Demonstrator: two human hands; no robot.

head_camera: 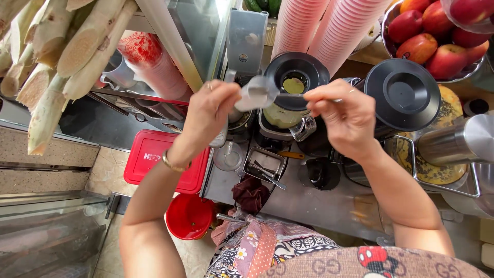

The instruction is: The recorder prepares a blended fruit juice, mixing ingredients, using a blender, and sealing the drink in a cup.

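My left hand (208,116) holds a small clear plastic cup (256,93), tilted on its side, above a blender jug (288,98) with a black lid and green liquid inside. My right hand (345,116) pinches a thin metal spoon handle (290,96) whose end reaches into the cup. Both hands hover over a steel counter (309,203). A second blender with a closed black lid (404,92) stands just right of my right hand.
Peeled sugarcane stalks (62,56) hang at upper left. Stacks of pink cups (329,25) and a bowl of red apples (437,36) sit at the back. A red lidded box (146,157), a red bucket (188,216) and a small metal tray of utensils (265,164) lie below.
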